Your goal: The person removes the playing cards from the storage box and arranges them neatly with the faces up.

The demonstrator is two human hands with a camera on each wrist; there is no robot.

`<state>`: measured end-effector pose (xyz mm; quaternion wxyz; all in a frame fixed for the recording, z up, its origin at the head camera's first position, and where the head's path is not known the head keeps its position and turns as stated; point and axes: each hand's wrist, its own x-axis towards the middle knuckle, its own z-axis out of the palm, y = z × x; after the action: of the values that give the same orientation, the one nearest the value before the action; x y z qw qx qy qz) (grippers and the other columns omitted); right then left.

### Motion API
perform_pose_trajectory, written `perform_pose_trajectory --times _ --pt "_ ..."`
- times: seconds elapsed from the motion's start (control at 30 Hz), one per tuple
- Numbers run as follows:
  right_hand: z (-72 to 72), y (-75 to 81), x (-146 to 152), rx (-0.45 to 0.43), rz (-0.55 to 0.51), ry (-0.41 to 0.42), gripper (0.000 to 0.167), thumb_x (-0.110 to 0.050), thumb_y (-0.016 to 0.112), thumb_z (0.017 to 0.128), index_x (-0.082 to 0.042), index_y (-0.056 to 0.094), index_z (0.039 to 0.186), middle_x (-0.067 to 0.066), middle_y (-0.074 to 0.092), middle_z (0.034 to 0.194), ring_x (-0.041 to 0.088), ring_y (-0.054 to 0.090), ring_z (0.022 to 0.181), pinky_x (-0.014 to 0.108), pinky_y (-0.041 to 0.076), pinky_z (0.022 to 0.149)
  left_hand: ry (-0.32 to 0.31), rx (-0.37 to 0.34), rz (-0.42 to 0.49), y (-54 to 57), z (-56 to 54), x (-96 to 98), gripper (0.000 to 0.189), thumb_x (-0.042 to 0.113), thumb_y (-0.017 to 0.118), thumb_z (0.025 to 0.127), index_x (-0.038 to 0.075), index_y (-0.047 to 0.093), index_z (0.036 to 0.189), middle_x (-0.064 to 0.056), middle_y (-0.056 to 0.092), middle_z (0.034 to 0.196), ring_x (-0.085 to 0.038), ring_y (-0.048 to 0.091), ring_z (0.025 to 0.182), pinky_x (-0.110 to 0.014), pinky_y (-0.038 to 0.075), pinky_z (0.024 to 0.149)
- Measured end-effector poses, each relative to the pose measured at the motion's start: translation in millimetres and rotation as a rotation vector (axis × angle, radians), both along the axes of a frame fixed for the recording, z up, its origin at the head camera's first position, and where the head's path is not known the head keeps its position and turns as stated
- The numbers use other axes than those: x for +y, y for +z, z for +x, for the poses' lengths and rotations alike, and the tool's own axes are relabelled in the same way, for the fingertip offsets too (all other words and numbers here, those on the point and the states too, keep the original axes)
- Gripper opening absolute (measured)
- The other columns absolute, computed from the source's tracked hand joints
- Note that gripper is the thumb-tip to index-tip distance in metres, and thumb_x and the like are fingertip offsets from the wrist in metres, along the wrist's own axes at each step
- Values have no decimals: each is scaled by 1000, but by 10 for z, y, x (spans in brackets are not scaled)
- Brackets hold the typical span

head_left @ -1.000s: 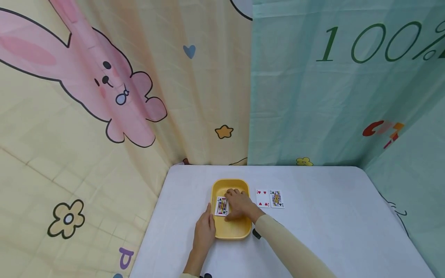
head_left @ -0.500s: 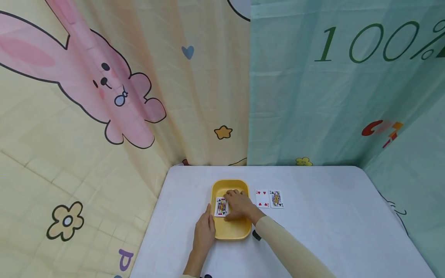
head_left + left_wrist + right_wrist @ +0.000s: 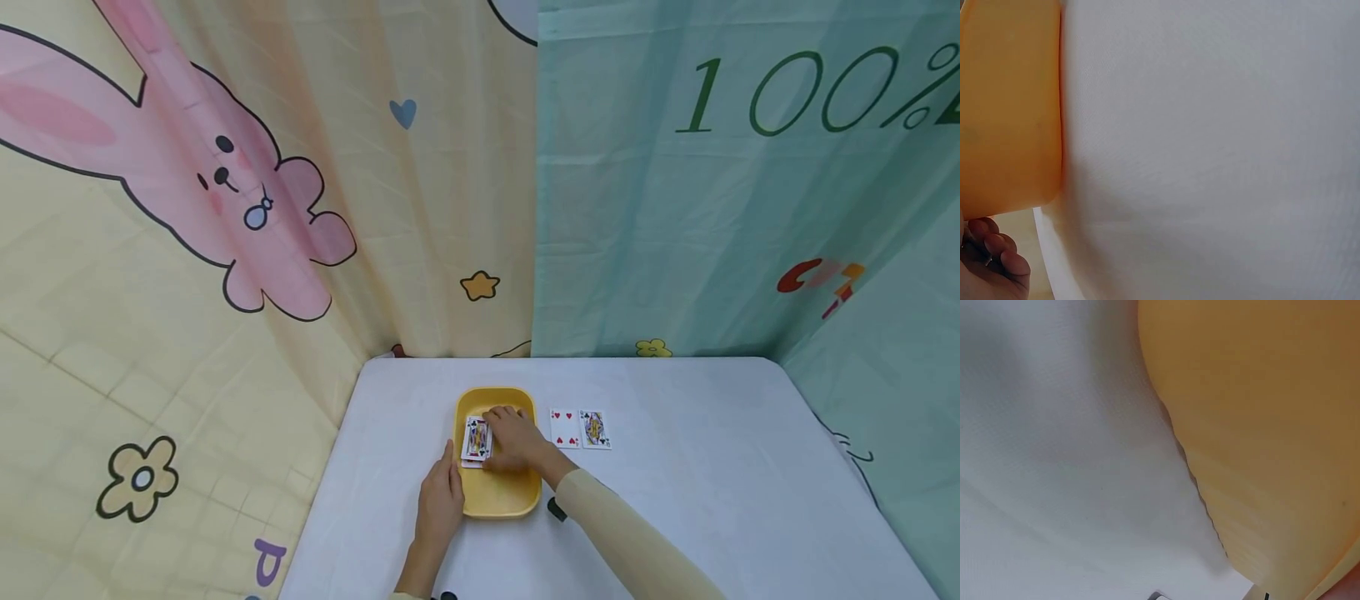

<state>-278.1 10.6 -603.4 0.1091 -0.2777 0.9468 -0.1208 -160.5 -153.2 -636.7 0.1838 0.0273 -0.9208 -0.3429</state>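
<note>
In the head view, a yellow tray (image 3: pixel 498 500) stands on the white table with face-up playing cards inside. The upper face card (image 3: pixel 477 438) sits slightly off another card (image 3: pixel 472 464), whose white edge shows below it. My right hand (image 3: pixel 517 440) reaches into the tray and holds the upper card at its right side, thumb near the bottom and fingers near the top; its grip is partly hidden. My left hand (image 3: pixel 441 500) rests against the tray's left wall, fingers extended along it. The left wrist view shows some fingertips (image 3: pixel 1013 259) beside the tray wall (image 3: pixel 1010 112).
Right of the tray, a red heart card (image 3: pixel 565 428) and a face card (image 3: pixel 596 430) lie face up side by side. A small black object (image 3: pixel 557 509) shows beside the right sleeve. Patterned curtains (image 3: pixel 450 183) hang behind and beside the table.
The upper card in the tray has shifted up and away with my right hand, uncovering the edge of another card beneath it. The left hand and the tray have stayed in place.
</note>
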Motion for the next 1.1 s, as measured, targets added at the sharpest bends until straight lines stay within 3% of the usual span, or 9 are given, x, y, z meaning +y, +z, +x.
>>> perform_pose_trajectory --times 0.17,0.37,0.5,0.77,0.93,1.1 --pt "20 51 50 15 -21 -3 89 -56 82 80 -12 50 151 8 54 151 28 46 142 55 33 124 -3 -16 -2 11 -2 8 45 6 58 104 0 53 148 -11 72 100 -12 59 79 -33 57 70" --pt "15 69 170 28 -68 -21 87 -57 83 78 -14 54 148 6 59 147 27 51 138 51 38 122 13 -85 11 23 1 16 46 10 56 106 3 50 151 -11 73 111 -12 61 86 -33 59 77" --pt "1 63 298 53 -109 -12 88 -60 83 77 -14 56 147 5 61 145 26 55 134 47 44 118 12 -67 15 26 9 17 46 9 56 105 3 51 151 -11 74 112 -15 66 90 -37 60 80" --pt "-14 179 537 52 -185 -34 89 -56 86 76 -13 54 147 7 59 147 29 53 137 50 43 118 17 -48 15 28 12 7 45 8 57 104 2 52 149 -12 73 106 -15 63 85 -36 60 77" --pt "-26 333 788 62 -210 -113 89 -53 86 76 -15 53 148 8 57 149 31 50 140 54 42 118 24 -36 4 17 5 9 46 7 58 103 1 53 148 -12 73 106 -13 60 83 -35 59 75" --pt "-58 431 1208 63 -205 -204 90 -49 87 76 -15 51 151 10 54 153 34 48 142 60 41 117 22 -48 14 7 5 17 47 6 58 103 1 52 149 -13 73 114 -18 67 93 -39 61 82"
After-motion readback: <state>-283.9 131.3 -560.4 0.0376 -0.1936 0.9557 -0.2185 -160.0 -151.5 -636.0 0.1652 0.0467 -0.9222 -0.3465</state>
